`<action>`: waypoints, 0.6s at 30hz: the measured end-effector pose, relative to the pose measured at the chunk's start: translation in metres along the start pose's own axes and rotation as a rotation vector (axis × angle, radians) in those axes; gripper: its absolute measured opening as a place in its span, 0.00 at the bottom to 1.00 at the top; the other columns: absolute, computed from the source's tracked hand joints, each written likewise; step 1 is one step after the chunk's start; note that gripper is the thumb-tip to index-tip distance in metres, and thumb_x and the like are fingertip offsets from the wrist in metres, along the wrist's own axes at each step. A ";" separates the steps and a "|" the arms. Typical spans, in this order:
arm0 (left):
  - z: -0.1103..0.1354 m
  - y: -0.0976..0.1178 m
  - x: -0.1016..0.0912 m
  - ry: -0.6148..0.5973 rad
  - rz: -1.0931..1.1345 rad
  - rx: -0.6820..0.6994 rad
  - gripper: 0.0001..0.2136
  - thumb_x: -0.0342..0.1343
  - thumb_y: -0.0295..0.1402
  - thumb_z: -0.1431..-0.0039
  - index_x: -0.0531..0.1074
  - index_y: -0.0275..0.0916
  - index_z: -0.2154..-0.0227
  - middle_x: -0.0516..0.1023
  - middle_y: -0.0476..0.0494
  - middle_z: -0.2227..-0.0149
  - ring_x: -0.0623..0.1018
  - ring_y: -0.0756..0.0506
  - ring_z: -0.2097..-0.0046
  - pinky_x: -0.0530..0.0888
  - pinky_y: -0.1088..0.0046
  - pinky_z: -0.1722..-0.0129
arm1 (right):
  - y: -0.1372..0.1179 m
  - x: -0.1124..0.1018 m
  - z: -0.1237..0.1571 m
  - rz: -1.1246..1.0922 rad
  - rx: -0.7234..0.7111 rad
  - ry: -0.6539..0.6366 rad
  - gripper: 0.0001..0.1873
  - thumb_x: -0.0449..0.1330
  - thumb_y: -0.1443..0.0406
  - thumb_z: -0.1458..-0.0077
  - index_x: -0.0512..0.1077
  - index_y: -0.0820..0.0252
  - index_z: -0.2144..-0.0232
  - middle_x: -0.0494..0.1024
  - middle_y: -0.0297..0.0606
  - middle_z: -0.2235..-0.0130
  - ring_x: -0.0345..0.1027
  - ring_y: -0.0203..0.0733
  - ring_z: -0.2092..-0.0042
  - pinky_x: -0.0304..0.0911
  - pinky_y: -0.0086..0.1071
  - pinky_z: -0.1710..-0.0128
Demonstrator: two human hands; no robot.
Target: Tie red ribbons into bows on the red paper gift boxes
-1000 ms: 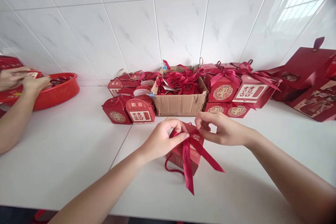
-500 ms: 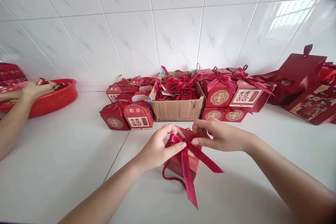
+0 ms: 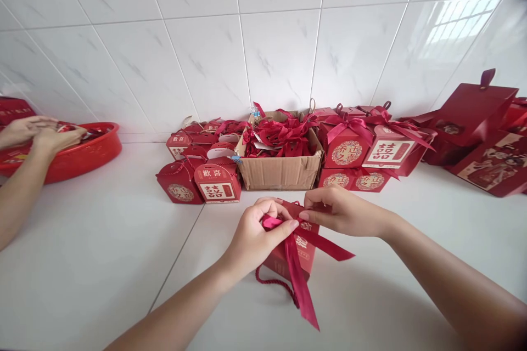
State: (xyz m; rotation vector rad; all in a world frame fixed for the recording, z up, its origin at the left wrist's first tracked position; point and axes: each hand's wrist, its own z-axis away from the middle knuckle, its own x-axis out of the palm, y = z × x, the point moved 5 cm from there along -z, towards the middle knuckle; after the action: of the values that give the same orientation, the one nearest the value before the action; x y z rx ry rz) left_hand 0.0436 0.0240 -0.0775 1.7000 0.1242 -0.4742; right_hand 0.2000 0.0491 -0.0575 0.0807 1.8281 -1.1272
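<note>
A red gift box [image 3: 280,261] with printed characters stands before me on the pale surface. Across its top lies a dark pink ribbon bow [image 3: 297,269], its two tails hanging toward me and to the right. My left hand [image 3: 261,233] pinches the bow's left loop and knot between thumb and fingers. At the box's upper right, my right hand [image 3: 335,211] is closed, thumb against fingers near the knot; the fingers hide most of what they pinch, apparently ribbon. A twisted red cord handle [image 3: 276,282] hangs from the box's near left side.
A cardboard box [image 3: 280,173] of ribbons stands behind, between finished-looking red boxes [image 3: 218,184] on the left and stacked bow-topped boxes [image 3: 348,151] on the right. Larger red bags [image 3: 477,115] stand far right. Another person's hands [image 3: 47,134] work over a red basin [image 3: 94,152] at far left.
My left thumb has shifted slightly right along the knot, and my right fingers have drawn in closer. The bow's left loop looks smaller. At the basin, the co-worker's second hand has come into view.
</note>
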 end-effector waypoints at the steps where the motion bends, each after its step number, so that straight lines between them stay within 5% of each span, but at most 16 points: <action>1: 0.000 0.000 -0.001 0.000 -0.001 0.006 0.15 0.58 0.34 0.46 0.57 0.41 0.79 0.76 0.45 0.65 0.74 0.43 0.54 0.69 0.64 0.53 | 0.001 0.000 0.000 0.001 -0.005 -0.006 0.17 0.53 0.58 0.41 0.58 0.60 0.78 0.60 0.27 0.79 0.48 0.29 0.77 0.47 0.25 0.80; 4: -0.001 -0.002 -0.002 0.007 -0.020 0.003 0.15 0.61 0.34 0.49 0.59 0.41 0.81 0.77 0.43 0.64 0.69 0.40 0.46 0.67 0.61 0.48 | 0.004 -0.003 -0.001 0.015 -0.014 -0.020 0.17 0.54 0.58 0.41 0.59 0.60 0.78 0.62 0.28 0.80 0.49 0.29 0.77 0.47 0.25 0.80; 9: -0.002 -0.004 -0.002 -0.025 -0.012 -0.051 0.11 0.62 0.35 0.51 0.65 0.40 0.78 0.78 0.42 0.59 0.72 0.39 0.47 0.66 0.60 0.47 | 0.002 -0.007 0.000 0.060 -0.067 0.003 0.17 0.55 0.60 0.42 0.58 0.60 0.79 0.61 0.28 0.80 0.48 0.29 0.78 0.46 0.26 0.79; 18: -0.003 -0.004 -0.002 -0.010 0.001 0.000 0.20 0.58 0.38 0.46 0.51 0.41 0.82 0.79 0.44 0.63 0.72 0.41 0.49 0.67 0.63 0.50 | 0.009 -0.006 -0.003 -0.028 -0.088 0.031 0.17 0.55 0.57 0.41 0.62 0.61 0.78 0.63 0.29 0.79 0.51 0.30 0.77 0.49 0.25 0.78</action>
State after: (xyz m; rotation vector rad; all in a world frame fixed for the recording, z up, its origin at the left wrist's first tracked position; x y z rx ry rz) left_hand 0.0412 0.0281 -0.0799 1.6978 0.1163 -0.4818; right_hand 0.2056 0.0589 -0.0585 0.0214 1.9095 -1.0686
